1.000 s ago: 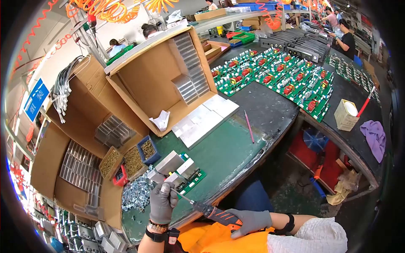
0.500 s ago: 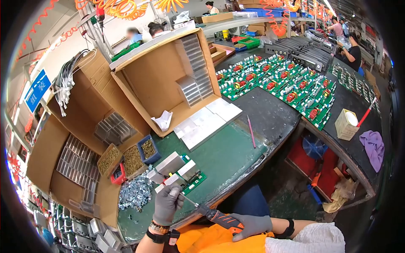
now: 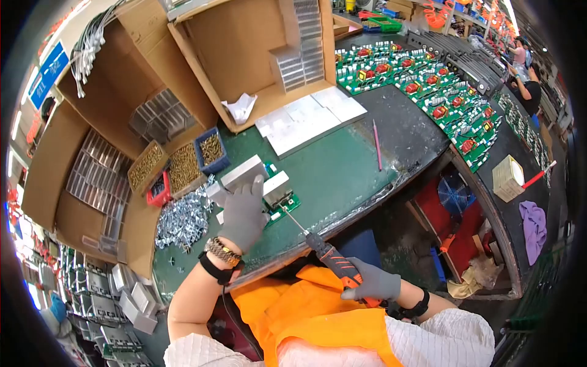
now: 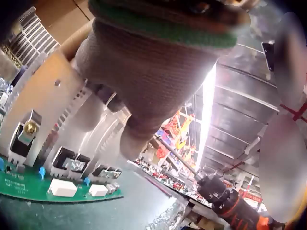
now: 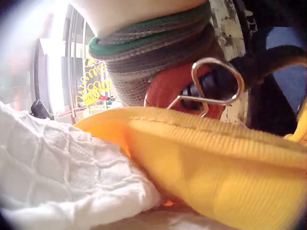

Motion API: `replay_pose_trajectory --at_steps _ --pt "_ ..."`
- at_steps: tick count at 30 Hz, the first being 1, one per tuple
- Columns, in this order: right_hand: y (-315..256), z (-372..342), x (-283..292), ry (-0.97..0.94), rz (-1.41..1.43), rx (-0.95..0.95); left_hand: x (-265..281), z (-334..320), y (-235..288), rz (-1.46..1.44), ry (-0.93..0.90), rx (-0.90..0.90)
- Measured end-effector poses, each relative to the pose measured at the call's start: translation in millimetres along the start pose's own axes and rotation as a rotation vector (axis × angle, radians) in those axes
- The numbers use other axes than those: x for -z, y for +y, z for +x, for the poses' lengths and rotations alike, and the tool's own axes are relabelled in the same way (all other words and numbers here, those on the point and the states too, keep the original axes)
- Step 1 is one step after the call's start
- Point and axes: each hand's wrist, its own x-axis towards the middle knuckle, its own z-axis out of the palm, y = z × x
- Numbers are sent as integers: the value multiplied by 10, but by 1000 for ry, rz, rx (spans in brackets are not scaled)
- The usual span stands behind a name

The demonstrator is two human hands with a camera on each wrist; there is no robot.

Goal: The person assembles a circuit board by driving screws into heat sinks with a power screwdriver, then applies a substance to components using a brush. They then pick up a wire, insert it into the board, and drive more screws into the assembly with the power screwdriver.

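Left hand (image 3: 244,214) has moved onto the metal blocks (image 3: 277,188) — grip unclear; right hand (image 3: 373,281) still grips the screwdriver (image 3: 334,259).

Matt knit fabric is covering the left hand (image 3: 244,215) and right hand (image 3: 373,281); smooth plastic is casing the screwdriver (image 3: 335,262). Shiny metal clips (image 3: 182,220) are glinting at the head view's eight o'clock, a matt cardboard box (image 3: 238,49) standing at eleven.

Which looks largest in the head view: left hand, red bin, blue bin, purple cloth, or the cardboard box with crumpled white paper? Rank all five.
1. Cardboard box
2. Left hand
3. Blue bin and purple cloth: too alike to rank
4. Red bin
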Motion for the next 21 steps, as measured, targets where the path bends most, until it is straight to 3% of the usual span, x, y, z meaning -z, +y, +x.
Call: replay_pose_trajectory --at_steps 2,8,11,17,21 --pt "-8 54 -19 -31 31 -93 -14 41 45 250 -45 62" --pt "13 115 -29 -34 135 -144 -76 115 155 296 17 125" --pt "12 132 -17 -28 170 -153 -14 211 206 200 -143 216" --pt "247 230 -3 36 -58 17 -33 174 189 171 -68 183" --pt "296 249 27 7 -110 -3 -27 150 179 150 -29 146"
